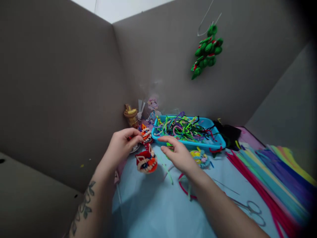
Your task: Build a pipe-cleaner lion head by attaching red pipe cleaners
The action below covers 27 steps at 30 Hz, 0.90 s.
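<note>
My left hand (126,142) is closed in a pinch at the edge of an orange, cream and red pipe-cleaner piece (146,135). Just below it hangs a second, similar pipe-cleaner figure (147,162) with pointed ear shapes; a red strand seems to link the two. To the right, my right hand (177,152) has its thumb and fingers apart, with nothing between them. Beyond it stands a blue tray (190,144) heaped with multicoloured pipe-cleaner scraps (183,129). Partly behind my right wrist lies a yellow and light-blue pipe-cleaner figure (200,158).
Scissors (250,209) and bundles of long pipe cleaners (269,181) lie on the blue tabletop (163,211) at right. A brown cup (131,115) stands in the back corner. Grey panels (160,66) enclose the table; a green pipe-cleaner ornament (208,49) hangs there.
</note>
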Each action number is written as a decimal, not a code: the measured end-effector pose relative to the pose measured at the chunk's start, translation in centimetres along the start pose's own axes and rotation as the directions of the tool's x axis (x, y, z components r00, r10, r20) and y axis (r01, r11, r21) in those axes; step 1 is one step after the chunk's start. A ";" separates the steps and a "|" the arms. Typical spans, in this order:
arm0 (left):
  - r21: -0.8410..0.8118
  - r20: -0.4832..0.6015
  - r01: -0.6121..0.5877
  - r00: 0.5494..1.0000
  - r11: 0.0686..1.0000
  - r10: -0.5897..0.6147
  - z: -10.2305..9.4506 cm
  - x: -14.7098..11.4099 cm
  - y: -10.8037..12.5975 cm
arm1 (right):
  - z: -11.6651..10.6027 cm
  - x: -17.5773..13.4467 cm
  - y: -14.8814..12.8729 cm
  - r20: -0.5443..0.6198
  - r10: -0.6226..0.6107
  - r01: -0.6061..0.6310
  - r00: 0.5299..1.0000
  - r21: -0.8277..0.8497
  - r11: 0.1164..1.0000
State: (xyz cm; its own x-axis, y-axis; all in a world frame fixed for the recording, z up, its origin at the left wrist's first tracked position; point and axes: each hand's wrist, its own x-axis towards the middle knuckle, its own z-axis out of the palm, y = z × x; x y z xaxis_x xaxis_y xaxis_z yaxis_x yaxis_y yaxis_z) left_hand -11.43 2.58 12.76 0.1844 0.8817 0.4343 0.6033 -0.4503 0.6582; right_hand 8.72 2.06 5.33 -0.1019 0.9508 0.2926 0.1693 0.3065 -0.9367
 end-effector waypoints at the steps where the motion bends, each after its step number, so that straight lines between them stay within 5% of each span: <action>1: 0.014 -0.030 0.028 0.999 1.000 -0.028 -0.3 0.6 0.3 | -0.8 0.1 -0.4 -0.044 0.015 -0.014 0.999 0.018 1.000; 7: -0.166 -0.113 0.127 0.983 0.978 -0.147 -1.5 4.6 1.5 | -4.4 -0.7 -3.0 -0.196 -0.067 0.084 0.978 0.078 0.993; 13: -0.102 -0.189 0.094 0.975 0.990 -0.112 -3.9 9.5 2.3 | -5.7 -1.1 -3.4 -0.257 -0.250 0.278 0.934 0.078 0.957; 17: -0.013 -0.244 0.049 0.968 0.999 -0.051 -5.4 11.6 3.5 | -6.3 -0.8 -3.2 -0.254 -0.260 0.283 0.932 0.060 0.957; 27: 0.144 -0.034 -0.061 0.997 0.988 0.067 -6.9 11.7 10.2 | -6.2 -1.0 -3.7 -0.187 -0.246 0.258 0.951 0.043 0.965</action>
State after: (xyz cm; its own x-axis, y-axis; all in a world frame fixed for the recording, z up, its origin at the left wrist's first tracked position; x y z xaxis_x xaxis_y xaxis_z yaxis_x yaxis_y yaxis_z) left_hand -8.48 7.27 28.83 0.1976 0.8442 0.4983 0.6962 -0.4787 0.5349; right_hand 14.30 0.23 9.67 0.0449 0.8375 0.5445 0.0951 0.5390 -0.8369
